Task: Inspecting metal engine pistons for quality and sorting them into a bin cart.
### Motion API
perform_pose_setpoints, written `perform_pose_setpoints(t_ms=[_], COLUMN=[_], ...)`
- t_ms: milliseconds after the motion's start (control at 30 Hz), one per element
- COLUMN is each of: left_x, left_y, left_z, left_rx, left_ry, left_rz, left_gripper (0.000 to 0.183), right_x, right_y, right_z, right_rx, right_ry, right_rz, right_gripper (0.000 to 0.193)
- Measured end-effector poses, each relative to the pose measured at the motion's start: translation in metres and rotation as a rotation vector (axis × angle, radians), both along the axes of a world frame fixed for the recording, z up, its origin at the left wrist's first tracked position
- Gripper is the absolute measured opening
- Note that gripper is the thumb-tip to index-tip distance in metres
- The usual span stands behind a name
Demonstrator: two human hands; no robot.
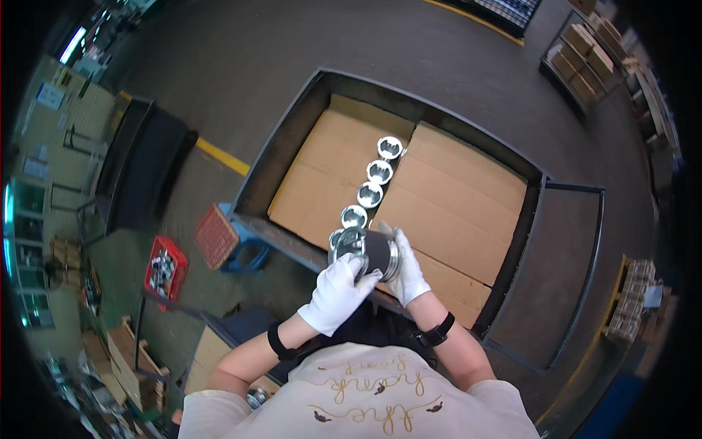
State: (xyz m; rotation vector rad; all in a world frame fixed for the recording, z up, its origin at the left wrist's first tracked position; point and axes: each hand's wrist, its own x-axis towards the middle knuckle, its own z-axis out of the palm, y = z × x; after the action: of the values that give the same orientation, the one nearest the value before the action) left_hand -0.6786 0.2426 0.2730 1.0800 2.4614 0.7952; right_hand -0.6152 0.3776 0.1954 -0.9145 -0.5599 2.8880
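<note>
Between my two white-gloved hands is an engine piston, tilted on its side, with a dark skirt and shiny ring grooves toward the right. My left hand grips its left, lower side, fingers curled round it. Against the grooved right end, my right hand is closed. Below the held piston is a metal cart lined with cardboard. Several silver pistons stand in a row on the cardboard, running away from me; the nearest is partly hidden by the held one.
A blue stool with a woven red top stands at the cart's left side. Farther left are a red crate of metal parts and a dark cart. The cart's tubular handle sticks out right. Boxes on a rack stand far right.
</note>
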Motion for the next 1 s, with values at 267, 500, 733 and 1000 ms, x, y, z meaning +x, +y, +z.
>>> perform_pose_setpoints(t_ms=[267,500,733,1000], left_x=[-0.188,-0.342,-0.397,-0.425], left_y=[0.097,0.183,0.294,0.308], left_z=[-0.079,-0.238,-0.354,-0.455], left_rx=[-0.585,-0.780,-0.661,-0.435], left_ry=[-0.537,0.040,-0.104,-0.163], left_rz=[-0.115,-0.538,-0.323,-0.111], left_gripper=[0.048,0.035,0.041,0.022], right_x=[-0.043,-0.032,-0.025,-0.061], right_y=[0.113,0.178,0.177,0.167], right_z=[-0.191,-0.239,-0.238,-0.236], right_rx=[1.255,1.028,1.195,1.300], right_ry=[-0.893,-1.353,-1.337,-1.234], right_rz=[0.759,0.990,1.176,1.266], right_gripper=[0.074,0.084,0.087,0.084])
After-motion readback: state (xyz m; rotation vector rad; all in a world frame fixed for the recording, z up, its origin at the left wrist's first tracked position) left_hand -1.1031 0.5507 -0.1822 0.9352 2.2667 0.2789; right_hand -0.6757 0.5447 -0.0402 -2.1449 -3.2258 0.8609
